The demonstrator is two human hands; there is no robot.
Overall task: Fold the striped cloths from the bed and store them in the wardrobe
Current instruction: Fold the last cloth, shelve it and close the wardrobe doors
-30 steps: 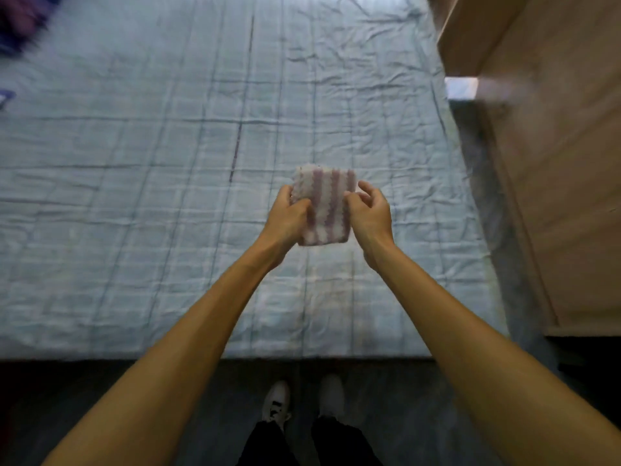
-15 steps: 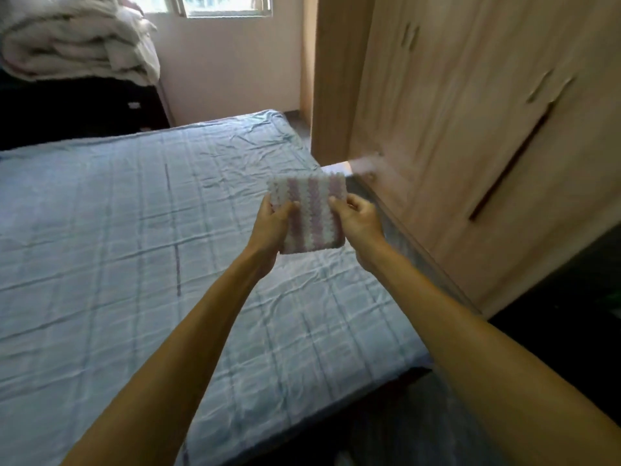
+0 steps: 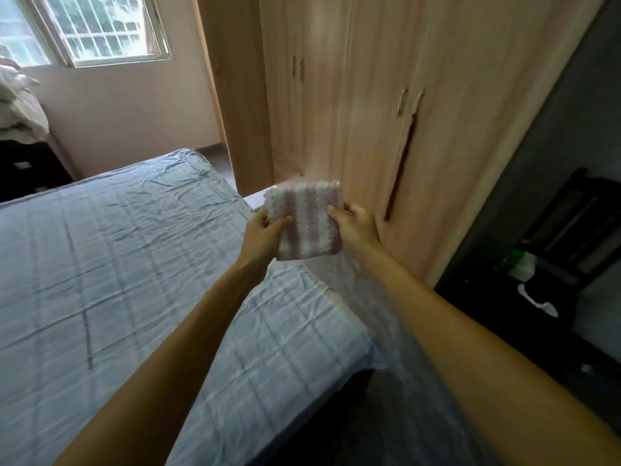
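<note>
Head view. Folded striped cloth (image 3: 306, 220), mauve and white bands, sits just right of frame centre, held up in the air above the near right corner of the bed (image 3: 100, 280). It is a compact, roughly square bundle, stripes running top to bottom.

Left hand (image 3: 262, 237) grips the cloth's left edge: thumb curled over the front face, fingers behind and out of sight. Right hand (image 3: 356, 227) grips the right edge: thumb tip on the front, fingers curled around the back. Both forearms reach in from the bottom of the frame.

The bed fills the left and lower centre; its pale blue checked sheet is creased. The wardrobe (image 3: 336, 95), light wood, takes up the upper centre and right, directly behind the cloth. One door pair near its right side shows a dark vertical gap below the handles. Window (image 3: 100, 28) at upper left. Bundled bedding (image 3: 16, 105) at the left edge. Dark chair (image 3: 571, 230) at the right edge, blurred.
</note>
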